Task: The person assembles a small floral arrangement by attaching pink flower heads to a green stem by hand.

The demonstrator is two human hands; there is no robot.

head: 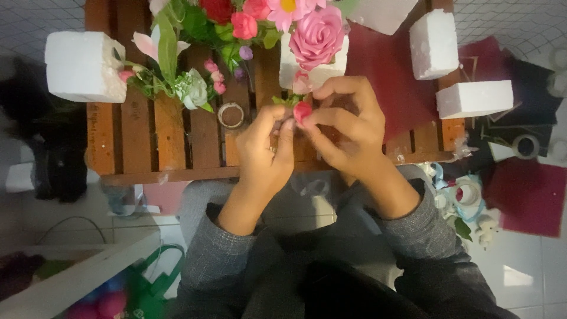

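Note:
My left hand (pixel 267 147) and my right hand (pixel 348 121) meet over a slatted wooden pallet table (pixel 142 142). Both pinch a small red flower bud (pixel 302 110) with green leaves at its base. Just beyond the bud stands a white foam block (pixel 287 74) with a large pink rose (pixel 318 35) stuck in it. More artificial flowers (pixel 236 23), pink and red with green leaves, spread across the far side of the table.
White foam blocks sit at the far left (pixel 82 65) and right (pixel 434 44), (pixel 474 98). A tape roll (pixel 230 114) lies on the slats. Dark red paper sheets (pixel 525 195), ribbon rolls (pixel 469 195) and another tape roll (pixel 525 146) lie on the floor at right.

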